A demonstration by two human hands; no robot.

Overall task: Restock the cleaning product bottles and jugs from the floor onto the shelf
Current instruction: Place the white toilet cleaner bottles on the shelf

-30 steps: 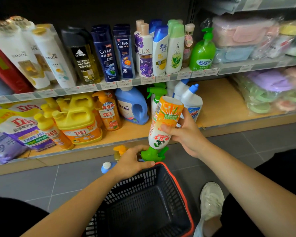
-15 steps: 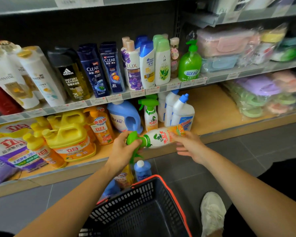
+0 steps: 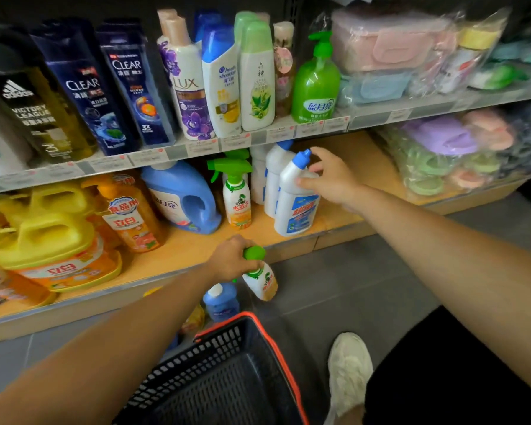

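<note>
The left hand (image 3: 235, 260) has its fingers curled tight round the green trigger head of a spray bottle (image 3: 261, 283), which hangs tilted just in front of the bottom shelf (image 3: 196, 250), below its front edge. The right hand (image 3: 333, 179) reaches over that shelf. Its thumb and loosely spread fingers clasp the shoulder of a white blue-capped bottle (image 3: 293, 207), which stands upright at the shelf's front.
</note>
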